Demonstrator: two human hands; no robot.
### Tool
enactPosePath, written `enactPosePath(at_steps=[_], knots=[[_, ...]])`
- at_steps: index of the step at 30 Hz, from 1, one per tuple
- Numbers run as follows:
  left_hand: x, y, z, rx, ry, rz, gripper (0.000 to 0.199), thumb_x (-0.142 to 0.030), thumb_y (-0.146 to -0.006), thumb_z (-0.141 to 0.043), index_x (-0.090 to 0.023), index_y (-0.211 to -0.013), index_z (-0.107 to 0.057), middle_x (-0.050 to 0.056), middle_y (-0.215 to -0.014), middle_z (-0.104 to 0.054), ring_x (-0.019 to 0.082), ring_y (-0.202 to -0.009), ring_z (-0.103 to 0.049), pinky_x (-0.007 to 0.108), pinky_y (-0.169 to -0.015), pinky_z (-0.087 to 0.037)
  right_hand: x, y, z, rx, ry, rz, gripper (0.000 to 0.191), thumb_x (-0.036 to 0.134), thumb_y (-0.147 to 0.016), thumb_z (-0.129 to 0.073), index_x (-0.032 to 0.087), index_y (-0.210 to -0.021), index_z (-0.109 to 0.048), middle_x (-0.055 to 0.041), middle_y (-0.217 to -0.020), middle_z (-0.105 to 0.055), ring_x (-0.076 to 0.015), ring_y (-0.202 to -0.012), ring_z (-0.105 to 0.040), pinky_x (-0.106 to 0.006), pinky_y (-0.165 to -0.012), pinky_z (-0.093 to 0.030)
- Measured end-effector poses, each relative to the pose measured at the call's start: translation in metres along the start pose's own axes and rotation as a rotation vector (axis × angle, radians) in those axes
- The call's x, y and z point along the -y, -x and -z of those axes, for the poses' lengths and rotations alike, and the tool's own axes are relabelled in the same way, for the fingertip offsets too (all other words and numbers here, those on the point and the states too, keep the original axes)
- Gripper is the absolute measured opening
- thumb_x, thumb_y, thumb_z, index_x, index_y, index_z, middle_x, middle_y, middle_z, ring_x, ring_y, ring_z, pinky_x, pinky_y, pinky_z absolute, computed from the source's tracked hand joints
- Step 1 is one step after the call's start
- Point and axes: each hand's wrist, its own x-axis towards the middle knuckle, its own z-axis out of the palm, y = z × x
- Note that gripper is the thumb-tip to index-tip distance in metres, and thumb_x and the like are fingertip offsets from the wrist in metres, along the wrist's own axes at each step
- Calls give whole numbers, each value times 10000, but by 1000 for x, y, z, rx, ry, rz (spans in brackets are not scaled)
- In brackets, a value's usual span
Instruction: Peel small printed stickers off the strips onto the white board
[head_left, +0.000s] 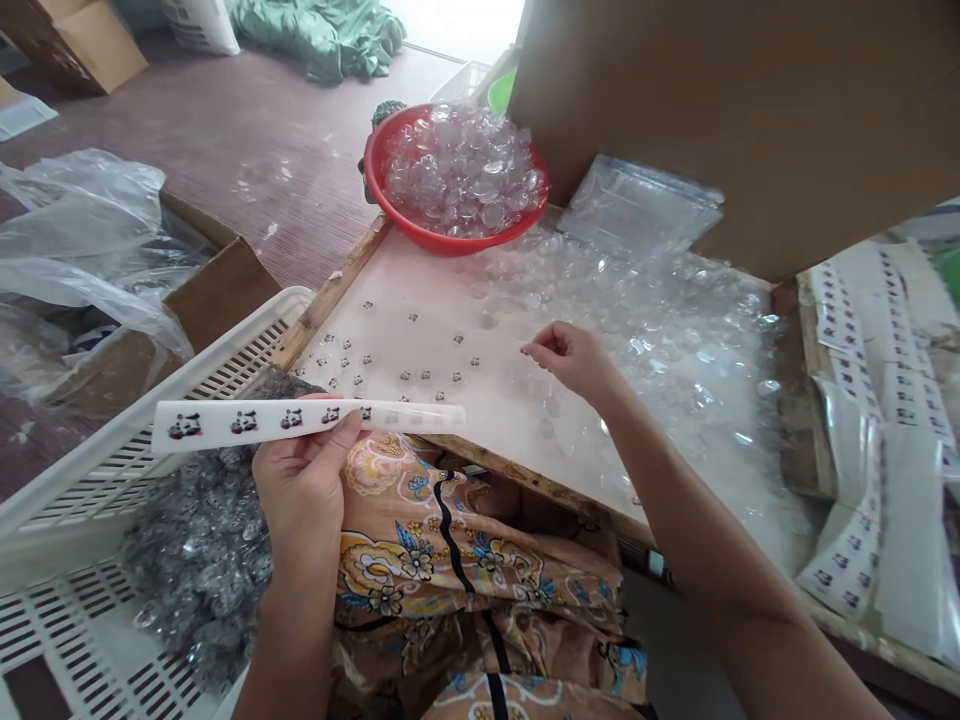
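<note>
My left hand (304,475) grips a white strip of panda stickers (247,425) between thumb and fingers. Panda prints show on its left part, while the right end is bare backing. Over the white board, my right hand (574,362) pinches a tiny dark-and-white panda sticker (525,351) at the fingertips. Several small panda pieces (412,317) lie scattered on the left part of the board (420,275). Clear round discs (637,330) are spread across its middle and right side, partly behind my right forearm.
A red basin (450,243) heaped with clear discs stands at the board's far edge. Left of my lap, a white slotted basket (82,610) holds clear and dark pieces. More sticker sheets (907,380) hang at right. A large cardboard panel (750,120) rises behind the board.
</note>
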Motion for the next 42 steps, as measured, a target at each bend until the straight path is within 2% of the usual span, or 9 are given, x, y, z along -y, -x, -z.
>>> enactPosePath(at_steps=[3, 10, 13, 18, 22, 26, 30, 33, 42], knots=[[0, 0, 0, 8, -18, -19, 215, -170, -677, -842, -166, -862, -734, -3, -794, -716, 136, -704, -695, 265, -675, -628, -15, 1, 2, 70, 169, -72, 170, 347, -775, -635, 196, -707, -597, 10, -602, -569, -128, -559, -489, -283, -551, -353], [-2, 1, -1, 4, -16, -14, 206, -162, -663, -847, -169, -833, -730, -9, -808, -702, 133, -722, -691, 264, -675, -629, -17, 2, -11, 79, 272, -119, 93, 267, -739, -644, 202, -685, -606, 3, -639, -619, -143, -609, -540, -270, -588, -378], [-2, 1, -2, -5, -22, -17, 221, -158, -659, -847, -173, -846, -729, -12, -802, -699, 128, -711, -684, 259, -665, -627, -14, 3, -23, 77, 346, -73, 53, 211, -769, -622, 200, -718, -614, -13, -699, -646, -151, -651, -563, -273, -628, -392], [0, 1, -2, -6, -41, -21, 227, -166, -660, -841, -167, -849, -715, -6, -813, -699, 136, -717, -688, 272, -672, -629, -2, -2, -47, 28, 429, 74, 65, 168, -814, -608, 191, -854, -654, -80, -939, -679, -187, -780, -613, -308, -726, -431], [0, 0, 0, -2, -78, -28, 230, -196, -659, -837, -162, -850, -714, -9, -753, -699, 130, -652, -681, 257, -626, -622, 10, -5, -55, 31, 357, 78, 286, 122, -805, -627, 196, -1081, -626, -60, -879, -712, -210, -789, -637, -335, -743, -447], [0, 0, 1, 36, -115, -17, 215, -228, -681, -825, -168, -858, -719, -1, -758, -710, 139, -665, -687, 264, -633, -624, 39, 17, -60, -4, 179, 253, 155, 176, -860, -602, 196, -1009, -643, -91, -1005, -717, -196, -802, -651, -346, -746, -475], [0, 1, -2, 57, -140, -66, 175, -228, -706, -816, -178, -849, -729, 3, -780, -720, 139, -697, -695, 246, -661, -613, 86, 53, -78, 224, -198, 510, 185, 290, -854, -679, 212, -1020, -651, -47, -974, -718, -163, -862, -651, -306, -763, -508], [-1, 4, -3, 71, -160, -100, 160, -233, -726, -813, -181, -857, -737, 13, -824, -733, 158, -754, -710, 259, -708, -613, 109, 67, -93, 228, -294, 598, 96, 279, -903, -634, 211, -967, -656, -21, -916, -701, -132, -828, -632, -283, -756, -503], [-4, 12, -1, 130, -261, -89, 202, -339, -858, -704, -171, -962, -749, 58, -953, -763, 216, -819, -739, 313, -723, -625, 109, 75, -97, 88, -143, 726, 115, 224, -971, -536, 215, -992, -648, -54, -981, -699, -153, -888, -621, -318, -788, -504]])
